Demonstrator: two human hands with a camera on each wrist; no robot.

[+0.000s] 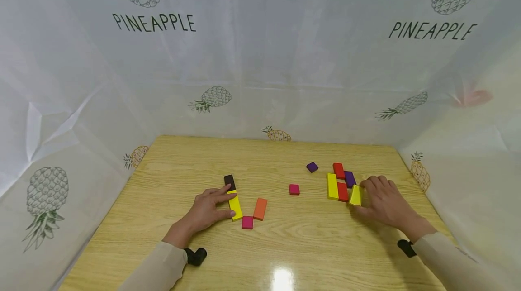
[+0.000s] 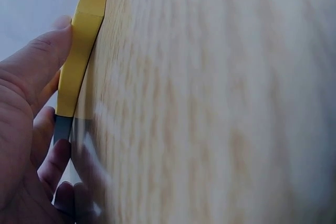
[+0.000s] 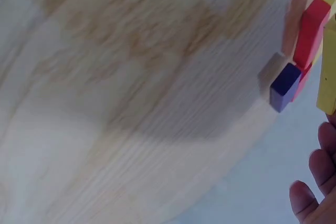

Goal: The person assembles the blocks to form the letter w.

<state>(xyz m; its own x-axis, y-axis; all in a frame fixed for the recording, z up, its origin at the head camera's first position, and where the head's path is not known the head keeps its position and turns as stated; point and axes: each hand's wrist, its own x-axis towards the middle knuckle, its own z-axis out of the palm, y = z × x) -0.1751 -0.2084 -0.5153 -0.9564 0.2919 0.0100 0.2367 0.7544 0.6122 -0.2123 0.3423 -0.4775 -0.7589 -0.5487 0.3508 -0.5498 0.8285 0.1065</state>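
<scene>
On the left, my left hand (image 1: 205, 211) touches a yellow block (image 1: 235, 206), its thumb near the block's front end and fingers reaching across the back end. A black block (image 1: 229, 182) continues the line behind the yellow one, close to those fingertips. My right hand (image 1: 384, 200) pinches another yellow block (image 1: 356, 195) between thumb and fingers. In the right wrist view this yellow block (image 3: 328, 69) appears apart from the red block (image 3: 311, 32) and purple block (image 3: 285, 86). That cluster also includes a long yellow block (image 1: 332, 186) and a second red block (image 1: 338, 170).
A pink block (image 1: 247, 222) and an orange block (image 1: 260, 209) lie just right of the left yellow block. Another pink block (image 1: 294, 189) sits mid-table, with a small purple block (image 1: 312, 167) farther back. Pineapple-printed sheeting (image 1: 260, 55) surrounds the wooden table (image 1: 301, 255).
</scene>
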